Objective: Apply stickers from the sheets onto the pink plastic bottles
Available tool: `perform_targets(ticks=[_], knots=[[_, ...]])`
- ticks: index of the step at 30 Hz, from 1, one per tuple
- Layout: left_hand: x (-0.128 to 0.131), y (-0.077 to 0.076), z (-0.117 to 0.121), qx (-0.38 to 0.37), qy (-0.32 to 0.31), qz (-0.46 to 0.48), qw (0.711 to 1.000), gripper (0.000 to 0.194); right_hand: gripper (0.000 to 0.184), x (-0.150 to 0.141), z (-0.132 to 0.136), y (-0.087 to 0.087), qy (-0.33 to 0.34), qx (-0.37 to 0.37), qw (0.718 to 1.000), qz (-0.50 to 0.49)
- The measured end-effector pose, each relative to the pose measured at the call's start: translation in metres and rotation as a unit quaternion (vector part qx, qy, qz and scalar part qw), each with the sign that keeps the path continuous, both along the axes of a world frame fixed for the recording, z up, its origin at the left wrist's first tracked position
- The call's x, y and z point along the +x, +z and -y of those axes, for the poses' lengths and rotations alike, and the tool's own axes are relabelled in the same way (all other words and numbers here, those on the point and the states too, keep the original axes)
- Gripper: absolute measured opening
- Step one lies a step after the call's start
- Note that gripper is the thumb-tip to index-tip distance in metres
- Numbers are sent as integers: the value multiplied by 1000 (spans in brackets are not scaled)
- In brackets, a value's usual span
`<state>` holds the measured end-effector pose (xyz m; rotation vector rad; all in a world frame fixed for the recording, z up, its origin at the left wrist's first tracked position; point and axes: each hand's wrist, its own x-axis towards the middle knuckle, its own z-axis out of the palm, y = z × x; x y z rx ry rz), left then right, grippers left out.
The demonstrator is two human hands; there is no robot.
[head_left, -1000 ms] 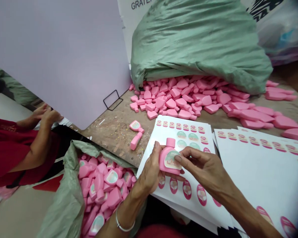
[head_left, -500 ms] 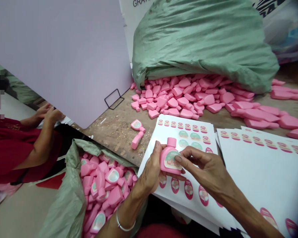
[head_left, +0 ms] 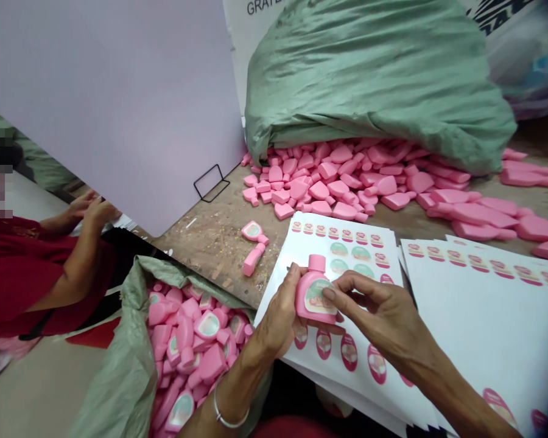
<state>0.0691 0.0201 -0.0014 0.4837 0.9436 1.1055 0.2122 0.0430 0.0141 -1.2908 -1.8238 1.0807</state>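
My left hand [head_left: 281, 319] grips a small pink plastic bottle [head_left: 302, 298] upright, its cap uppermost and its front turned to me. A green and cream label [head_left: 318, 293] lies on that front. My right hand [head_left: 374, 304] is closed, its thumb and forefinger at the label's right edge and the thumb pressing on it. Below the bottle rests a sheet of stickers [head_left: 281, 261], printed with hearts, green shapes and pink ovals. Another stack of sticker sheets [head_left: 475, 328] lies to the right of my right hand.
A green sack [head_left: 379, 73] spills many plain pink bottles [head_left: 319, 190] at the back. Two bottles [head_left: 254, 258] lie left of the sheets. Labelled bottles fill an open bag [head_left: 105, 359] at lower left. A pale panel [head_left: 119, 109] and wire stand [head_left: 211, 184] separate a person in red [head_left: 50, 280].
Both hands keep hold at the bottle, and the right thumb stays on the label. The whole view has shifted very slightly.
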Motion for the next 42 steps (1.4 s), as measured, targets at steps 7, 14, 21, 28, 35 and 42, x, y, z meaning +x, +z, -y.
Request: perform_targets(ticks=[7, 14, 21, 28, 35, 42], knots=[[-12, 1, 2, 87, -92, 84, 988, 36, 34, -1, 0, 0, -4, -10, 1000, -16], [-18, 1, 8, 88, -95, 9, 992, 44, 29, -1, 2, 1, -3, 31, 1000, 1], [-20, 5, 8, 94, -100, -85, 987, 52, 25, -5, 6, 9, -21, 46, 998, 27], [-21, -12, 8, 60, -109, -35, 992, 53, 24, -7, 9, 4, -48, 94, 992, 74], [-18, 2, 12, 155, -85, -193, 965, 48, 24, -9, 9, -1, -66, 65, 993, 74], [-14, 10, 13, 247, -52, -325, 911, 44, 24, -1, 8, 5, 10, 66, 997, 35]])
